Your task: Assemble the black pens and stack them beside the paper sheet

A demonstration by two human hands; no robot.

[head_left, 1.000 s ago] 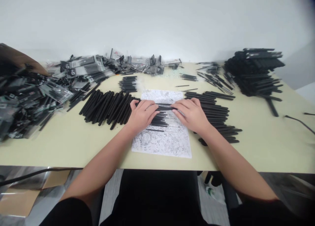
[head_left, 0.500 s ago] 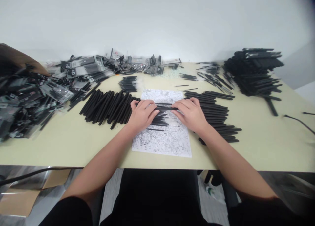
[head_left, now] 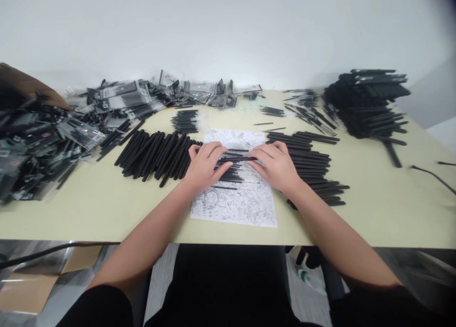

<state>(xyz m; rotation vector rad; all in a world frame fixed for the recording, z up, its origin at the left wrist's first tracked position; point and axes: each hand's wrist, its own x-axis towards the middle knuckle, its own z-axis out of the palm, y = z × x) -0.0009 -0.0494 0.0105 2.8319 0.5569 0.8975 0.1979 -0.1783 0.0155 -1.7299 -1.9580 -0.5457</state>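
Note:
My right hand (head_left: 274,164) pinches a slim black pen-like stick (head_left: 242,158) that lies level above the printed paper (head_left: 235,210). My left hand (head_left: 204,168) hovers at the stick's left end, its thumb spread away from the fingers. Beneath and between the hands, several thin black rods (head_left: 231,177) lie side by side on the paper. Thicker black sticks form a row (head_left: 153,156) left of my left hand. Another stack of black sticks (head_left: 309,163) lies beside and partly behind my right hand and wrist.
Clear packets with black contents (head_left: 117,96) heap up at the back and left. A small bundle of thin rods (head_left: 185,121) lies behind the paper. At the right back stands a tall pile of black sticks (head_left: 370,103). Cable ends (head_left: 427,171) lie at the right.
My left thumb and fingers have parted, loosening from the stick's left end. My right hand keeps its pinch, shifted very slightly left. The piles look the same.

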